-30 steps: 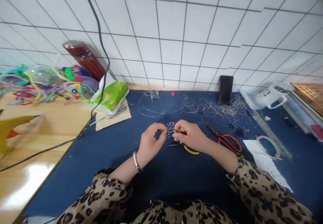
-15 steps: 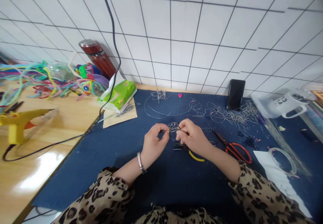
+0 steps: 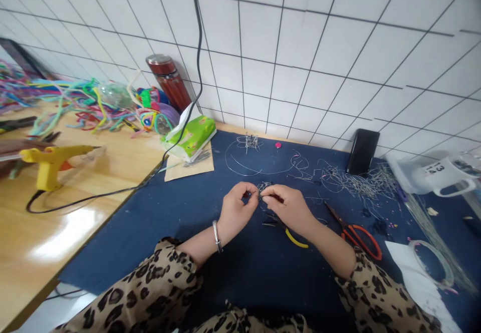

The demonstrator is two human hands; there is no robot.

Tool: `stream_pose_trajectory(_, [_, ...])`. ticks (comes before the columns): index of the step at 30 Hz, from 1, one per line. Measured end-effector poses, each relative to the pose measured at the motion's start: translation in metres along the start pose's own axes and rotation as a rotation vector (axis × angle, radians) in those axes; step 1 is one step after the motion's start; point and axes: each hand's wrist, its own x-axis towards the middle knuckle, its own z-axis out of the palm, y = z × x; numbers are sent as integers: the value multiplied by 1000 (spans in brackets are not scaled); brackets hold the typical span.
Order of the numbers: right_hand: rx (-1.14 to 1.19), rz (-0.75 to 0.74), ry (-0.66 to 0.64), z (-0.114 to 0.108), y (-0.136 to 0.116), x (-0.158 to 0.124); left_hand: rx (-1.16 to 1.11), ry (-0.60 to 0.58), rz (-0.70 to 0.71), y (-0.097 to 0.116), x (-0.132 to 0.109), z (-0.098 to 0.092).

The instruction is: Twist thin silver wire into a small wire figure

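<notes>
Between my fingertips is a small tangled piece of thin silvery wire (image 3: 265,187), held over the dark blue mat (image 3: 233,283). My left hand (image 3: 239,208) pinches its left side with thumb and forefinger. From the right, my right hand (image 3: 289,207) pinches it too, its fingertips almost touching the left ones. The fingers partly hide the wire piece. Just below my right hand lie pliers (image 3: 291,235) with yellow handles. To the right are scissors (image 3: 361,240) with orange-red handles. A similar wire shape (image 3: 248,142) rests farther back, by a pink round piece (image 3: 277,145).
A heap of loose wire (image 3: 361,178) and a black phone (image 3: 363,151) are at back right, near a white mug (image 3: 439,175). At left are a green tissue pack (image 3: 193,135), a red-brown flask (image 3: 171,85) and a yellow glue gun (image 3: 48,165) with a black cord.
The view has turned slightly, so most things sit farther right. My hands have come closer together on the wire piece, and a dark object now shows inside my left hand's finger loop.
</notes>
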Motion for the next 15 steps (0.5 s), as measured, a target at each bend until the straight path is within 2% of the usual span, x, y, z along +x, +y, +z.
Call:
stream_pose_trajectory(4, [172,44,43,2,5,-5,-3,-15,-6,-2,0,2])
stream_pose_trajectory(10, [271,12,60,6,8,-9,-3,-12,-7,0,-2,2])
stream_pose_trajectory(15, [434,172,12,5,11,-10,-2,-3,-3,-1,-2,2])
